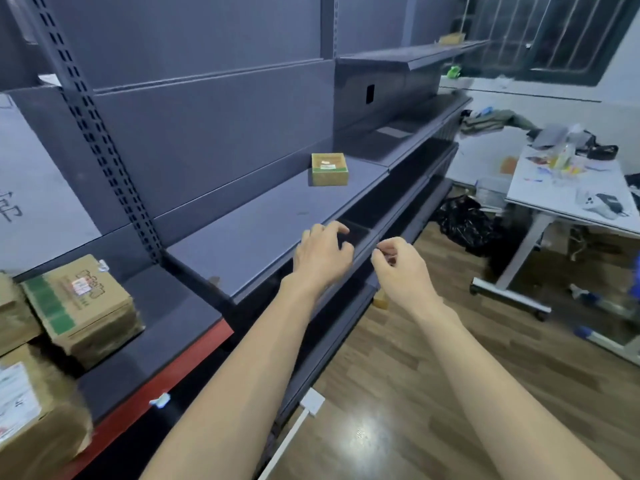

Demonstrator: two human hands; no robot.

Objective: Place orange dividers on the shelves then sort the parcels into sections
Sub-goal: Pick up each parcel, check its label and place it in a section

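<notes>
My left hand (322, 252) and right hand (398, 268) hover at the shelf (249, 233) edge — fingers loosely curled, holding nothing — ready to sort its small parcel (329, 169).

The cardboard boxes (81, 308) at the lower left are smeared by motion blur, their labels unreadable, and the nearest box (33, 415) runs off the left edge. Clutter on the white table (568, 192) is too small to identify. Black writing (10, 206) at the left edge is cut off.
</notes>
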